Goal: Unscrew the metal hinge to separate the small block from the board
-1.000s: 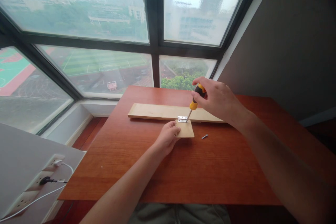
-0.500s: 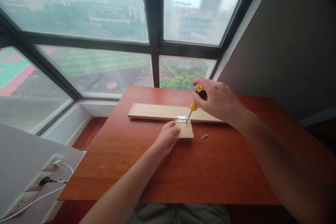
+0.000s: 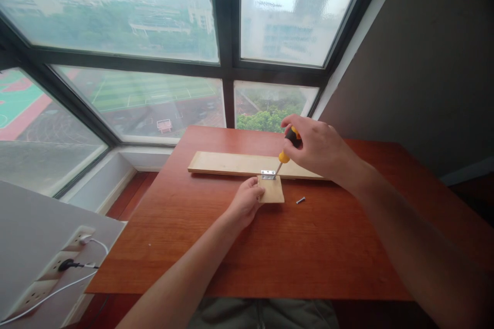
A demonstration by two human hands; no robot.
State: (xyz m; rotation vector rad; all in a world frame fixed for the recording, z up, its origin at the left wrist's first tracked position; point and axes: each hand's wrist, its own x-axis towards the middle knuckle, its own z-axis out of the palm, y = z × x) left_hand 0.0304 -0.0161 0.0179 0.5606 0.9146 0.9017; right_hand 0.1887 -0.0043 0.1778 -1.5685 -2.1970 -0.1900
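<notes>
The left hand [image 3: 247,202] pinches a small square pale-wood board [image 3: 272,192] by its left edge, in front of a long pale-wood plank [image 3: 227,163] on the reddish-brown wooden worktop [image 3: 170,247]; the right hand [image 3: 315,145] curls around a yellow-and-black screwdriver [image 3: 284,157], its tip at the silver metal hinge [image 3: 267,175] on the board's far edge.

Up in a high-floor room, home or office unclear, broad windows [image 3: 270,20] across the top, sports field [image 3: 154,91] well below, sockets [image 3: 34,295] lower left, wooden table [image 3: 154,257] centre
</notes>
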